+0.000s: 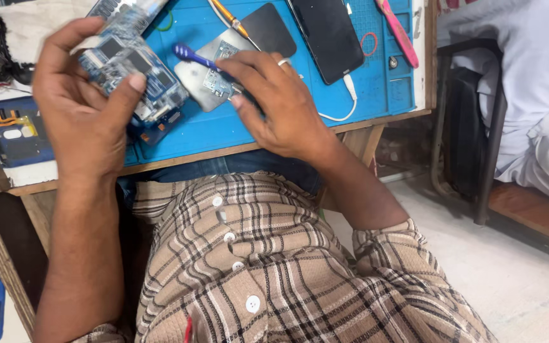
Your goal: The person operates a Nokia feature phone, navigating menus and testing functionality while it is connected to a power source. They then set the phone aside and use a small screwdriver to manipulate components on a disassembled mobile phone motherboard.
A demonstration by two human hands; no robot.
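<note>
Phone repair workshop: blue work mat (376, 89) on wooden bench (223, 152), opened phone (131, 70), screwdriver (233, 22).

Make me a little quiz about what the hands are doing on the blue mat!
1. True or false: the left hand holds an opened phone off the blue mat.
2. Which tool is in the right hand? A) blue-handled tool B) pink tool C) orange-handled screwdriver
3. What lies under the right hand's fingertips?

Key: 1 true. 2 A. 3 A small circuit board on a grey plate.
</note>
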